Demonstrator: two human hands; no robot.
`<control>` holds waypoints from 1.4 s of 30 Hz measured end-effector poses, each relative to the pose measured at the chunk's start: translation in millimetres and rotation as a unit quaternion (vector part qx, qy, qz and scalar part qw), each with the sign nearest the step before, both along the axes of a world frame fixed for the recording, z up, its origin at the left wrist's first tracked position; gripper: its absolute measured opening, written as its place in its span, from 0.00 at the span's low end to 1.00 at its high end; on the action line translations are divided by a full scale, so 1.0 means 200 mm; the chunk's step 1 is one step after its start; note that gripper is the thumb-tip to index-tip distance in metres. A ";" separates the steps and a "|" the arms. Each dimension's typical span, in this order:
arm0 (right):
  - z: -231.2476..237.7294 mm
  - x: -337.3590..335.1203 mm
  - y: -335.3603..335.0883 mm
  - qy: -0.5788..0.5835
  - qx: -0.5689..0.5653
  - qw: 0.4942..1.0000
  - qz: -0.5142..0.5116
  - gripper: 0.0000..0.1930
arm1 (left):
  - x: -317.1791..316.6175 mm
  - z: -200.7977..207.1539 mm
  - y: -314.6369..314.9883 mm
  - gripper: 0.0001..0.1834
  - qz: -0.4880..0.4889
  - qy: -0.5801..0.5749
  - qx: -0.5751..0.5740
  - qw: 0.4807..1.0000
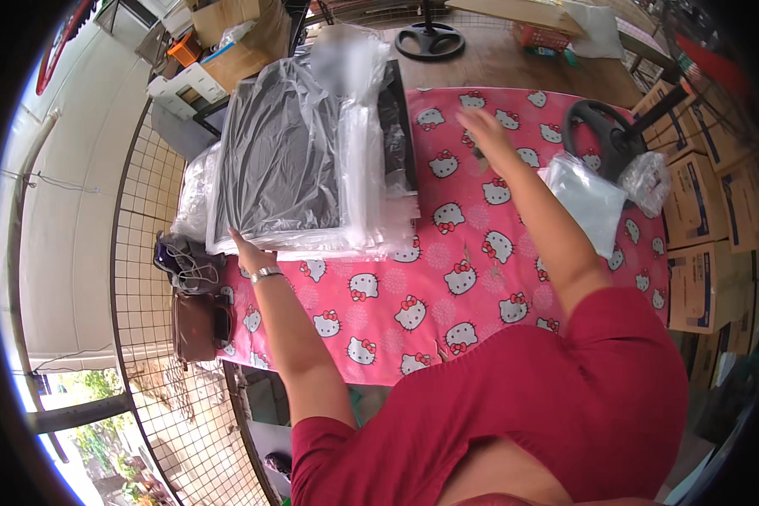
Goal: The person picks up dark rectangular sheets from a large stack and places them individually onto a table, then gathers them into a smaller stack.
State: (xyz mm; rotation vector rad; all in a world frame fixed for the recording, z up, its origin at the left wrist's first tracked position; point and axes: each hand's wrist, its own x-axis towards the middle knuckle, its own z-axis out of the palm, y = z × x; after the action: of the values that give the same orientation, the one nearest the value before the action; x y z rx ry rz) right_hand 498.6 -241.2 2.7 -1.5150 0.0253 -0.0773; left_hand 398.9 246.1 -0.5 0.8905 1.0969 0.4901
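Black flat goods in clear plastic, one stack point(282, 152): laid toward the far left corner of the desk point(430, 287), square enough that I judge it set so for even edges. Left grip point(251, 253): mine, fingers at the stack's near left corner, probably to steady slippery plastic; whether pinched closed, I cannot tell. Right grip point(481, 131): mine, by the desk's far edge, right of the stack, blurred; open or closed, I cannot tell. Clear plastic sheets point(589, 202): toward the right edge, likely put there to be within my reach. Crumpled clear plastic point(647, 184): just beside them, near a black round base point(624, 139). Markings: pink cloth point(379, 278), printed with white cat faces and red bows; cartons point(697, 198), beyond the right edge, dark-printed, lettering too small for me to read.
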 end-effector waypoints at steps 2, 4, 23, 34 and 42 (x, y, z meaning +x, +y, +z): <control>-0.21 -0.40 -0.46 -0.007 -0.057 0.994 -0.092 0.17 | -0.06 0.05 -0.30 0.56 0.020 -0.047 0.006 0.999; -0.41 -0.90 -0.84 0.071 -0.171 0.976 -0.119 0.12 | -0.16 0.03 -0.56 0.54 -0.064 -0.072 -0.056 0.994; -0.63 -2.37 -1.58 0.269 -0.318 0.908 0.042 0.12 | -0.58 0.37 -1.26 0.32 -0.261 -0.038 0.176 0.949; -0.81 -2.72 -1.73 0.296 -0.374 0.876 0.062 0.16 | -1.98 1.73 -2.25 0.08 -0.462 -0.304 0.773 0.312; -1.15 -3.25 -1.50 0.398 -0.288 0.871 0.026 0.19 | -1.85 1.72 -2.11 0.15 -0.503 -0.432 0.718 0.211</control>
State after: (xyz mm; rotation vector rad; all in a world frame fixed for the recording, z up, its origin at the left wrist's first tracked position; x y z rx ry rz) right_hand -150.5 -541.2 -227.5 -2.0489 0.6760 0.6450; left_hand 28.9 -176.0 342.8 2.1527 -1.6155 0.5936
